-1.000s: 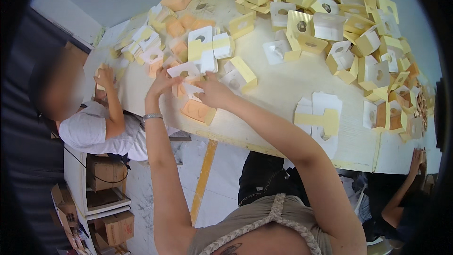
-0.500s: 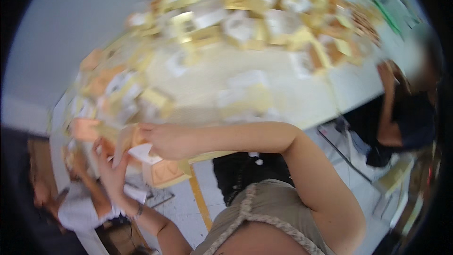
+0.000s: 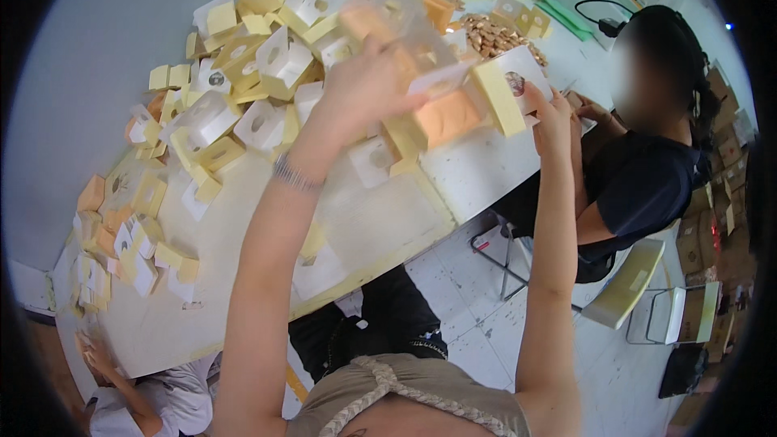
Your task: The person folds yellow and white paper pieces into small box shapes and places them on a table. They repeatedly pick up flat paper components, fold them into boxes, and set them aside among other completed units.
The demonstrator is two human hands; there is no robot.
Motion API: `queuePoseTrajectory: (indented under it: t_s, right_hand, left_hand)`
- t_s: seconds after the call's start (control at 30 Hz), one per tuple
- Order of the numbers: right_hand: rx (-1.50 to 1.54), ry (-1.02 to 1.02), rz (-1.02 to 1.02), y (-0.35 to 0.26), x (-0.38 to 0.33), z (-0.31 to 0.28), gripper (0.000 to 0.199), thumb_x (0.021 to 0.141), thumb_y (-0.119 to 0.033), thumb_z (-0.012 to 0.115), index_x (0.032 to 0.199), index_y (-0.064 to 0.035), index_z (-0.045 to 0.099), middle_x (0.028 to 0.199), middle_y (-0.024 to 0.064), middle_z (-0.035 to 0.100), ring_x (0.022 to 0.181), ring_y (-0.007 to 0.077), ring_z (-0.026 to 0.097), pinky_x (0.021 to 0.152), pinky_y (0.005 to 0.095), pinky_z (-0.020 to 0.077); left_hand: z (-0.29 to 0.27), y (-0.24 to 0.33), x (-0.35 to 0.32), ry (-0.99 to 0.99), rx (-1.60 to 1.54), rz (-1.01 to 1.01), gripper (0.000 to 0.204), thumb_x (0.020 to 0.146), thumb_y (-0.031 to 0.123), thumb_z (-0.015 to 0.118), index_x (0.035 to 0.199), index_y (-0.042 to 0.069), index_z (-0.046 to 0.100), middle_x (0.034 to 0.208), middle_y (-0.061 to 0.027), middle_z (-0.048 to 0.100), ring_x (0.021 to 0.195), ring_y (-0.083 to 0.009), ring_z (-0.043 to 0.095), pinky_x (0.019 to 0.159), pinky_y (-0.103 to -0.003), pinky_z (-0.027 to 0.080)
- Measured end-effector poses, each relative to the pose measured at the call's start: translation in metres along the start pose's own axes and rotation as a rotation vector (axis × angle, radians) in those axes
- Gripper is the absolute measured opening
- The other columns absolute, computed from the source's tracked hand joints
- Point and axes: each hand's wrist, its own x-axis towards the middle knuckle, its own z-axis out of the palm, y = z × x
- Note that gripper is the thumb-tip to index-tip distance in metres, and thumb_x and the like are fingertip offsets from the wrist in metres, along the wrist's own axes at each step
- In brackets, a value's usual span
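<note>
My left hand [image 3: 368,93], with a metal bracelet at its wrist, reaches over the far middle of the table. It is blurred, and its fingers appear closed on an orange box [image 3: 368,18] with clear plastic, smeared by motion. Just right of that hand is another orange box [image 3: 447,119]. My right hand [image 3: 554,117] grips a pale yellow and white box [image 3: 498,99] with a round cut-out, held up above the table's right part. Its fingers overlap the white panel.
A heap of yellow and white boxes [image 3: 283,61] covers the far side of the white table [image 3: 372,218]; more lie at left. Behind my right hand is a pile of small copper-coloured pieces [image 3: 494,35]. A co-worker [image 3: 639,170] sits at right, another [image 3: 154,400] at lower left.
My view has turned rightward. Both hands have left the orange boxes at the table's left edge and risen to the far right; the right hand now holds a yellow and white box.
</note>
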Motion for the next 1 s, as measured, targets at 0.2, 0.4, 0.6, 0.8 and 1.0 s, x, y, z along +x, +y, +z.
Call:
queuePoseTrajectory:
  t_s: [0.2, 0.4, 0.6, 0.8, 1.0]
  right_hand:
    - [-0.021, 0.047, 0.056, 0.037, 0.071, 0.03, 0.066, 0.091, -0.035, 0.061, 0.14, 0.003, 0.039, 0.128, 0.017, 0.053, 0.103, 0.0213, 0.057, 0.081, 0.033, 0.0491]
    - [-0.988, 0.212, -0.532, 0.135, 0.112, 0.019, 0.076, 0.085, -0.043, 0.067, 0.14, 0.0016, 0.038, 0.14, 0.0225, 0.044, 0.13, 0.0352, 0.041, 0.105, 0.0438, 0.0373]
    - [-1.22, 0.063, -0.545, 0.15, 0.1, 0.041, 0.056, 0.091, -0.051, 0.055, 0.136, -0.0191, 0.053, 0.152, 0.0126, 0.033, 0.139, 0.0357, 0.031, 0.113, 0.0524, 0.0219]
    - [-1.418, 0.165, -0.111, 0.111, 0.067, 0.077, 0.067, 0.087, -0.075, 0.034, 0.143, -0.0393, 0.041, 0.16, -0.0006, 0.011, 0.142, 0.0473, 0.014, 0.107, 0.0687, 0.007]
    - [-1.85, 0.274, -0.434, 0.021, -0.02, 0.148, 0.053, 0.096, -0.054, 0.042, 0.138, -0.0233, 0.052, 0.154, 0.0134, 0.028, 0.141, 0.0409, 0.024, 0.11, 0.0611, 0.0184]
  left_hand:
    - [0.023, -0.03, 0.106, 0.236, -0.035, 0.065, 0.07, 0.074, 0.046, 0.068, 0.132, 0.01, 0.052, 0.151, -0.0228, 0.027, 0.106, -0.0336, 0.062, 0.086, -0.042, 0.053]
    - [0.003, -0.105, -0.051, 0.554, 0.064, 0.032, 0.043, 0.083, 0.016, 0.066, 0.125, 0.017, 0.06, 0.146, -0.0073, 0.04, 0.118, -0.0243, 0.056, 0.086, -0.035, 0.052]
    - [-0.052, -0.296, -0.297, 0.816, 0.482, -0.672, 0.035, 0.081, 0.012, 0.065, 0.115, 0.013, 0.062, 0.132, -0.0092, 0.05, 0.113, -0.0261, 0.056, 0.086, -0.039, 0.052]
    - [-0.07, -0.474, -0.478, 0.697, 0.502, -1.486, 0.045, 0.083, 0.033, 0.064, 0.117, 0.003, 0.058, 0.122, -0.0172, 0.058, 0.112, -0.03, 0.057, 0.09, -0.046, 0.049]
    - [-0.077, -0.516, -0.533, 0.783, 0.557, -1.556, 0.036, 0.087, 0.039, 0.059, 0.104, 0.007, 0.063, 0.081, -0.0139, 0.069, 0.081, -0.0326, 0.068, 0.073, -0.046, 0.051]
